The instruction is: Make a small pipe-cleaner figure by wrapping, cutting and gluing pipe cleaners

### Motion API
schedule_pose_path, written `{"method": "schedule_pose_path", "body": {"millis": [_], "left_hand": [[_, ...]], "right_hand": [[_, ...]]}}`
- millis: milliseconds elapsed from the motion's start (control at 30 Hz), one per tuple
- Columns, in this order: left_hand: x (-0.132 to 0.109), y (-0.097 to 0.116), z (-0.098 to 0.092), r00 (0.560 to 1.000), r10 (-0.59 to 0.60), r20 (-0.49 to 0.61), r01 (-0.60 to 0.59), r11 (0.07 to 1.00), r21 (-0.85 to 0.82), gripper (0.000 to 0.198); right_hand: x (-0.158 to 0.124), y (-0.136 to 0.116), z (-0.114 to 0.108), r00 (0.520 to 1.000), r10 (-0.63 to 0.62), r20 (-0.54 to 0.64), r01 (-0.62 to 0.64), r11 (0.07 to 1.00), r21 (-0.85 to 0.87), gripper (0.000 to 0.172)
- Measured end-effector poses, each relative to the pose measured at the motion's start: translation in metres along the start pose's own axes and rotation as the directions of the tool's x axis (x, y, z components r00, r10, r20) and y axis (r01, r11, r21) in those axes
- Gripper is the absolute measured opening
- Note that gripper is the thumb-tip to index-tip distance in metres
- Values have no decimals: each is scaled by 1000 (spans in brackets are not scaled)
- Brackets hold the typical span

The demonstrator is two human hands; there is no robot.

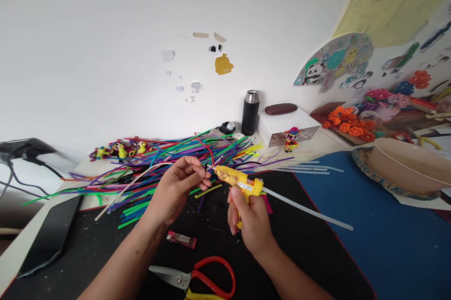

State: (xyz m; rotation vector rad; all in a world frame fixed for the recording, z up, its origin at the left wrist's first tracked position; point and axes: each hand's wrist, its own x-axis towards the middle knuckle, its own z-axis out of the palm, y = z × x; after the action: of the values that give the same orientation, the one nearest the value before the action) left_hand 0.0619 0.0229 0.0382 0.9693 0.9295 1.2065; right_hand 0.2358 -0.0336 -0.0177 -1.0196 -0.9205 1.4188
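Observation:
My right hand is wrapped round the handle of a yellow hot glue gun, which points left. A long translucent glue stick runs out of its rear. Thumb and fingers of my left hand are pinched together at the nozzle; a small dark piece shows at the fingertips, too small to name. Beneath both hands lies a black mat. A pink lighter and red-handled scissors rest on it, closer to me.
A large heap of coloured pipe cleaners spreads behind my hands. Beyond it stand a black flask, a white box and a small figure. A phone lies left; spare glue sticks and a bowl are right.

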Motion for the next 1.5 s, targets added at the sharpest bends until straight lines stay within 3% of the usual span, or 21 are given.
{"method": "schedule_pose_path", "body": {"millis": [767,1500], "left_hand": [[0,-1,-1,1000,19,19,-19,1000,24,37],[0,-2,-1,999,37,-1,-37,999,33,42]], "right_hand": [[-1,-3,1,1000,4,-10,-5,1000,-13,68],[-1,-4,1,1000,21,-6,-21,1000,-15,70]]}}
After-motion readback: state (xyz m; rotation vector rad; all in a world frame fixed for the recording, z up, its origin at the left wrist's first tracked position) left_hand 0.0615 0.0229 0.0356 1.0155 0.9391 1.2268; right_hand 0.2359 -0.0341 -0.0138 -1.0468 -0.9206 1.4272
